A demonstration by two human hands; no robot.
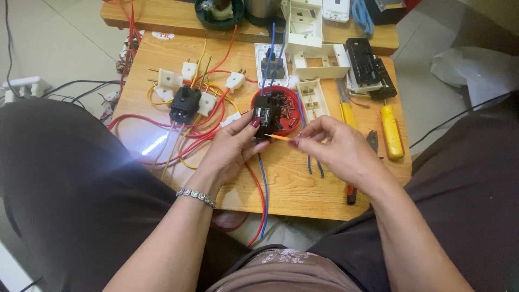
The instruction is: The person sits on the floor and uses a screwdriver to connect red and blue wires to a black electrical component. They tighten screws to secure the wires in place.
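Both hands are busy over the front of the wooden desk [303, 194]. The left hand [233, 146] is closed around a small black switch block [266, 120], thumb on its face, holding it up just above the desk edge of the red dish [292, 97]. The right hand [338, 151] pinches a thin orange wire end [280, 138] between thumb and forefinger, its tip right at the lower side of the block. A blue wire [265, 189] and a red wire [258, 184] hang down from the block and run off the near edge of the desk.

The block itself is boxy, matte black, with a small pale label on its front that is too small to make out. Behind it, that round red dish holds a heap of dark little screws. To the left, another black switch block [185, 104] sits in a tangle of red and yellow wires with white plugs [169, 80] around it. Farther back lie white socket frames [321, 62], rectangular and open. To the right, a black breaker-like unit [367, 67], then a yellow-handled screwdriver [392, 131] lying lengthwise, and a second yellow-handled tool [347, 113] beside the right hand.
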